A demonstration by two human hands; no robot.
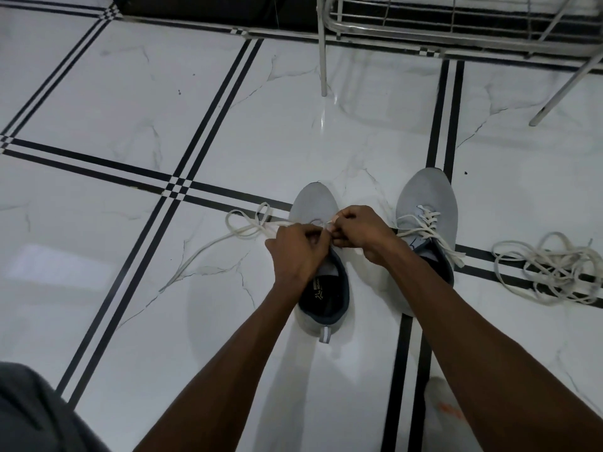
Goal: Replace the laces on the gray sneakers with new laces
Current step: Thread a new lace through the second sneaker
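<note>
Head view, hands [329, 236] pinching lace [228, 238], sneaker [318, 256]

The floor [130, 102] is glossy white marble-look tile, crossed by paired black bands [208, 115] that meet in small checkered squares. Light glares off the tiles. At the top right stands a metal rack [424, 24] — thin chrome legs, wire shelves — against a dark wall base [212, 8].

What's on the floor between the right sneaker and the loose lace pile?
Head view: only bare floor between the right sneaker and the lace pile.
</note>
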